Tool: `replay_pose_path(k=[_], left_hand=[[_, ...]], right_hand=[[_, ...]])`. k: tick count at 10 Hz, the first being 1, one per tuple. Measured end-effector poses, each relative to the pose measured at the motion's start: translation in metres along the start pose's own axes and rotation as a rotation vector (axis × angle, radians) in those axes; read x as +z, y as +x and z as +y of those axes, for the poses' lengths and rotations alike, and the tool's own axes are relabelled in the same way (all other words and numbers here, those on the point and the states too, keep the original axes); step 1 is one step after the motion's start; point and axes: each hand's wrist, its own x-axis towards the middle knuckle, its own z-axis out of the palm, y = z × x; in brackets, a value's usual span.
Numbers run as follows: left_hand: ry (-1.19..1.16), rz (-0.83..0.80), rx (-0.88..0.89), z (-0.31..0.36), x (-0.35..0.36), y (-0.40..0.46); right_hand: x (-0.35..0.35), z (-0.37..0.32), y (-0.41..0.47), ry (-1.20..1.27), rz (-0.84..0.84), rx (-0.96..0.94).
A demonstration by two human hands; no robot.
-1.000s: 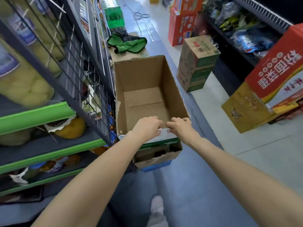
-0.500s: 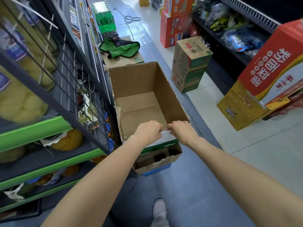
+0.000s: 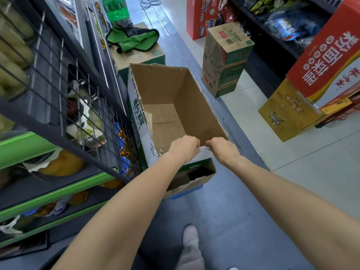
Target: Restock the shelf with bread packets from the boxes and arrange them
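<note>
An empty open cardboard box [image 3: 187, 106] stands in the aisle, raised over a lower carton [image 3: 192, 178]. My left hand [image 3: 184, 148] and my right hand [image 3: 224, 149] both grip its near rim side by side, fingers curled over the edge. Nothing lies inside the box. On my left the shelf [image 3: 48, 193] with green edges holds yellow-brown bread packets [image 3: 62, 164] behind a wire grid.
A carton [image 3: 140, 55] with a green cloth [image 3: 134, 38] on top stands behind the box. To the right are a green-brown carton [image 3: 224, 59], a yellow box [image 3: 286, 117] and a red box [image 3: 321, 61]. My shoe [image 3: 191, 236] is on the blue-grey floor.
The empty box has shifted and tilted a little in my hands, its left printed side now showing. Both hands keep their grip on the near rim.
</note>
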Motion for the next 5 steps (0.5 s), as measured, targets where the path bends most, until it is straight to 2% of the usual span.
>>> replay_pose_path(k=[2, 4, 5], left_hand=[[-0.006, -0.033, 0.014, 0.001, 0.008, 0.002], [-0.045, 0.041, -0.052, 0.008, -0.003, -0.001], [-0.064, 0.126, -0.098, 0.01, -0.013, -0.005]], right_hand=[[0.011, 0.008, 0.0, 0.086, -0.033, 0.006], [0.001, 0.011, -0.005, 0.246, -0.039, 0.028], [-0.008, 0.011, -0.015, 0.39, 0.011, 0.023]])
